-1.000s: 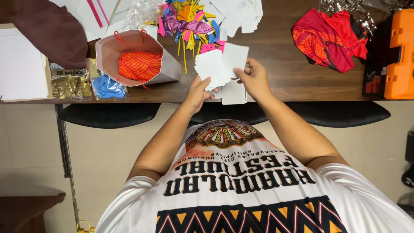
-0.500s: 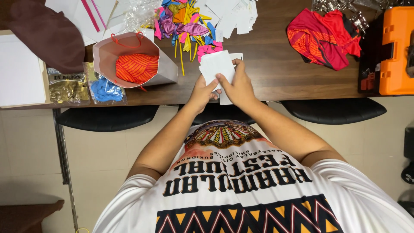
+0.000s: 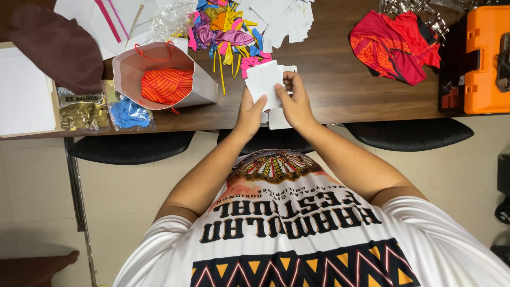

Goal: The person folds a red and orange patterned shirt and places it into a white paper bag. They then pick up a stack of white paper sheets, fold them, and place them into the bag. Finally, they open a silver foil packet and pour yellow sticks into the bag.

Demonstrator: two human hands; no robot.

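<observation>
**Both hands on a white card at the tabletop's near edge**

Left hand (image 3: pixel 248 109) and right hand (image 3: pixel 294 101) are both closed on a small white paper card (image 3: pixel 263 82), held tilted just above the dark brown wooden tabletop (image 3: pixel 329 85), near its front edge. Thumbs and fingers pinch the card's lower corners. Another white card (image 3: pixel 279 119) lies flat beneath the hands, partly hidden by them.

Just beyond the held card: a heap of loose, uninflated balloons in many colours (image 3: pixel 226 26), with a spread of white paper cards (image 3: pixel 281 18) beside it. Left of the hands, an open pale pink paper gift bag with red cord handles (image 3: pixel 199 87) lies on its side, an orange striped cloth (image 3: pixel 166 85) inside. Further left are a clear packet of blue balloons (image 3: pixel 127 112), a packet of gold balloons (image 3: pixel 82 112), a white flat box (image 3: pixel 24 90) and a dark maroon cloth (image 3: pixel 56 45). Right of the hands, well apart, sit a crumpled red and orange cloth (image 3: pixel 393 45) and an orange plastic tool case (image 3: pixel 486 58).
</observation>
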